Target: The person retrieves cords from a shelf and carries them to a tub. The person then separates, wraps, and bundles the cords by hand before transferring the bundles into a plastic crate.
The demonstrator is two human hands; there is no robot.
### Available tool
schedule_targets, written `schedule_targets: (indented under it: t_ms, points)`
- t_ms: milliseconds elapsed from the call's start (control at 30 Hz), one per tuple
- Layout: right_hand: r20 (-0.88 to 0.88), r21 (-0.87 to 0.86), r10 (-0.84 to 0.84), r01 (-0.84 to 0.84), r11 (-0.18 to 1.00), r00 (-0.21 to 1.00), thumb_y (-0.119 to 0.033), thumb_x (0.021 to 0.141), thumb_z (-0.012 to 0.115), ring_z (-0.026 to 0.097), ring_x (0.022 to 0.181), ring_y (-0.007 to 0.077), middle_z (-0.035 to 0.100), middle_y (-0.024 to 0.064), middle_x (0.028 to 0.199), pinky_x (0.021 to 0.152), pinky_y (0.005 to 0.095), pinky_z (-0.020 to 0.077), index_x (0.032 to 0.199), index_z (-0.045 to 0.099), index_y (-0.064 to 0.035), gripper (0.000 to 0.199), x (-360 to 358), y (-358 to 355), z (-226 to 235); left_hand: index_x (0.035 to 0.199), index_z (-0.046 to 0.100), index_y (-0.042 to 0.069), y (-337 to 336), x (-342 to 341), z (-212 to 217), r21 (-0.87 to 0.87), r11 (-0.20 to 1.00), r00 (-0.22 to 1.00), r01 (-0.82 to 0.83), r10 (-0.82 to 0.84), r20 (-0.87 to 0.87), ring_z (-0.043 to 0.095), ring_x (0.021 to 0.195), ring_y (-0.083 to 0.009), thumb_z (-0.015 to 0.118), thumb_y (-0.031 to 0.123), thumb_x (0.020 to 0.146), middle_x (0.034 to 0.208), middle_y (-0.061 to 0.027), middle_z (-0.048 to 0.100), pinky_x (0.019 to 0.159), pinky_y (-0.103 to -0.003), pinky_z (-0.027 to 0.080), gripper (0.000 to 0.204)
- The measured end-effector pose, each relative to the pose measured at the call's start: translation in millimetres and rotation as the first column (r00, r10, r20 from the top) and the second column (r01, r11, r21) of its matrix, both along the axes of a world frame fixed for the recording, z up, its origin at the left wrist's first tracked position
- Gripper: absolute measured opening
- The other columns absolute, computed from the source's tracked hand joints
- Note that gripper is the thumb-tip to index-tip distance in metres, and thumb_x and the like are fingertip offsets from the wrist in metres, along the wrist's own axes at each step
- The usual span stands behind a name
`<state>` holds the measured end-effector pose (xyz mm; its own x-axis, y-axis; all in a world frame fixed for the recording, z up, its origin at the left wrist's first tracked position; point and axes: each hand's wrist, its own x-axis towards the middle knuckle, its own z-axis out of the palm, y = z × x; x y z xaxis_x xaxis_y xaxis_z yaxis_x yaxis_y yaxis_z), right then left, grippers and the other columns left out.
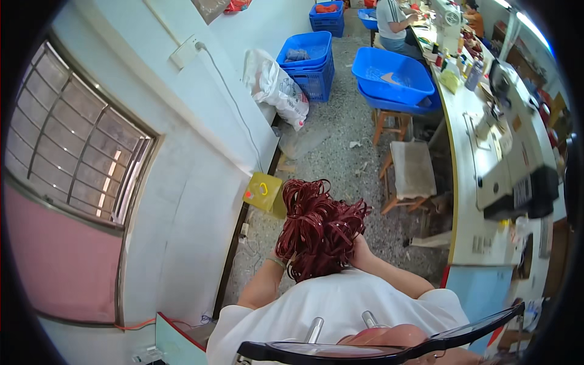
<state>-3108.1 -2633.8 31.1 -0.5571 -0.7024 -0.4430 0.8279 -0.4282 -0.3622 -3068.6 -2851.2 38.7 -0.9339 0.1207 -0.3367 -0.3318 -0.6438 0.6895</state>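
Note:
A big, tangled bundle of dark red straps is held up in front of my chest, its thin loops spilling out on all sides. My right hand grips it from the right, the fingers partly buried among the straps. On the other side my left hand supports the bundle, nearly all of it covered by the loops. A thin band circles my left wrist.
Left runs a white wall with a barred window. A yellow jug stands ahead on the floor. Further on are a white sack, blue crates, blue tubs and stools. Right is a bench with a sewing machine; people sit beyond.

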Motion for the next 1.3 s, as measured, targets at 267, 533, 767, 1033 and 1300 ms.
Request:
schedule_targets:
  t_ms: [267,533,767,1033,1300]
  points:
    - [0.044,0.017,-0.147,0.147,0.989,0.988,-0.023,0.09,0.047,0.06,0.101,0.022,0.062,0.0069,0.112,0.089,0.0386,0.0489,0.116,0.057,-0.0085,0.032,-241.1,-65.7,-17.8,0.134,0.04,0.006,-56.4,-259.5,-6.1,0.044,0.998,0.999,0.036,-0.034,-0.036,0.053,0.113,-0.0177,0.053,0.02,0.091,0.126,-0.0075,0.053,0.099,-0.032,0.044,0.047]
    - [0.079,0.189,-0.56,0.539,0.821,0.825,-0.029,0.089,0.046,0.062,0.08,0.0148,0.064,0.0002,0.092,0.06,0.0297,0.0489,0.099,0.059,-0.0135,0.023,-458.5,-100.4,27.5,0.135,0.04,0.007,-80.1,-528.2,11.9,0.077,0.964,0.967,0.256,-0.254,-0.029,0.053,0.113,-0.0176,0.053,0.019,0.091,0.126,-0.0074,0.052,0.1,-0.032,0.044,0.047]
    - [0.114,0.379,-0.76,0.68,0.628,0.639,-0.039,0.083,0.049,0.04,0.041,0.0071,0.058,-0.0023,0.063,0.038,0.0219,0.0356,0.073,0.057,-0.0174,0.026,-640.0,-73.0,53.1,0.135,0.04,0.007,-34.4,-728.3,48.6,0.148,0.904,0.915,0.401,-0.385,-0.123,0.053,0.114,-0.0174,0.053,0.018,0.091,0.127,-0.0073,0.052,0.1,-0.032,0.044,0.047]
    - [-0.166,-0.006,-0.771,0.781,0.625,0.615,-0.031,0.094,0.041,0.055,0.111,0.0263,0.054,0.01,0.123,0.096,0.0422,0.0456,0.125,0.05,-0.0079,0.04,-818.6,13.0,27.7,0.135,0.041,0.007,34.9,-919.6,3.2,0.259,0.799,0.818,0.542,-0.432,-0.38,0.053,0.112,-0.0146,0.05,0.018,0.094,0.129,-0.0064,0.051,0.1,-0.032,0.044,0.043]
    - [-0.043,0.414,-0.765,0.708,0.572,0.642,-0.02,0.084,0.055,0.057,0.075,0.0152,0.059,0.0028,0.088,0.062,0.0224,0.0451,0.097,0.059,-0.0101,0.016,-928.5,82.1,-83.6,0.131,0.044,0.009,72.1,-1016.4,-74.5,0.241,0.818,0.849,0.522,-0.524,-0.061,0.058,0.106,-0.0191,0.049,0.027,0.095,0.121,-0.0053,0.056,0.096,-0.035,0.047,0.041]
